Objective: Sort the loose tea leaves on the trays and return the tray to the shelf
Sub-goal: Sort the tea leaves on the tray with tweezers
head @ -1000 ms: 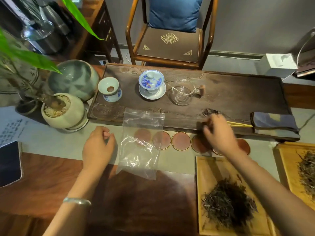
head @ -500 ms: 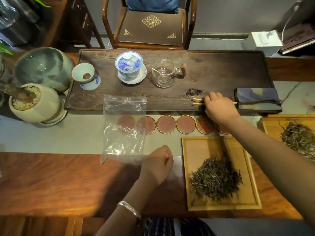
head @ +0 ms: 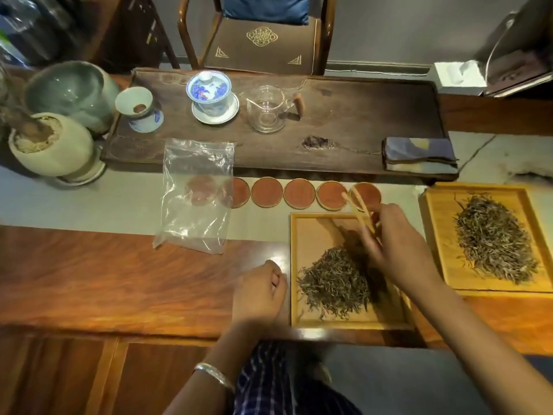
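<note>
A: What do we log as the supporting surface?
B: A wooden bench [head: 104,274], with a pale runner [head: 89,202] across it.
A: And what do we find lying directly on it?
B: Two bamboo trays [head: 302,232] [head: 434,232] of tea leaves, a clear plastic bag [head: 196,196], a row of round coasters [head: 299,194], a dark tea board [head: 344,115] and a plant pot [head: 55,145].

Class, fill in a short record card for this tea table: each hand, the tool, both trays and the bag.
right hand: holding bamboo tweezers above near tray
left hand: loosely closed, empty, resting on table beside near tray
near tray: leaf pile at front
far tray: to the right, leaf pile in middle
plastic bag: clear, flat, overlapping coasters
</note>
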`<state>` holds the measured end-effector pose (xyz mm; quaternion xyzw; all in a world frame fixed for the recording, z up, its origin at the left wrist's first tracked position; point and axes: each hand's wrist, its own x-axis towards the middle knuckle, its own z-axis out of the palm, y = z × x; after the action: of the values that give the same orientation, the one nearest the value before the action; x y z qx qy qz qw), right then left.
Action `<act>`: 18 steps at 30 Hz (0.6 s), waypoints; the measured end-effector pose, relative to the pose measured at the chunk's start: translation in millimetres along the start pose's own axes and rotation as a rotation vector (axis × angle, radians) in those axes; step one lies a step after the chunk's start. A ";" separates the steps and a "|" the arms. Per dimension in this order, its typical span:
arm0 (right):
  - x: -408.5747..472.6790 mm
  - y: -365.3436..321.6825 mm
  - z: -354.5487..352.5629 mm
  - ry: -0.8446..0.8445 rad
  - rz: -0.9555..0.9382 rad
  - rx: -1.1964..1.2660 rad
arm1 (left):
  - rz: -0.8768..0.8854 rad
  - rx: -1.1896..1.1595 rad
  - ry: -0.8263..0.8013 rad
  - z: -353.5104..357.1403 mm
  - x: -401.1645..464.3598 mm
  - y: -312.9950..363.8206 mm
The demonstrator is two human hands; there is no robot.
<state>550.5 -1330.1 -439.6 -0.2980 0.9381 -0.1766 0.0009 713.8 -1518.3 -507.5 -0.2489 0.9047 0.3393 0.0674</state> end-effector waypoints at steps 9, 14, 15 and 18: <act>-137.7 0.0 24.9 -0.093 -0.023 0.113 | 0.028 -0.046 0.378 59.8 -26.8 0.9; -141.0 10.6 40.7 -0.104 -0.066 -0.012 | -0.009 0.012 0.446 74.8 -17.4 -7.2; -141.0 11.8 43.3 -0.092 -0.086 -0.033 | -0.004 0.021 0.452 75.7 -17.4 -8.1; -141.8 10.6 50.7 -0.036 -0.129 -0.103 | 0.012 0.016 0.465 76.4 -17.3 -8.5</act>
<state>666.6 -1259.5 -505.4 -0.3607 0.9246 -0.1224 -0.0089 729.4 -1467.3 -565.5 -0.3145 0.8999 0.2659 -0.1431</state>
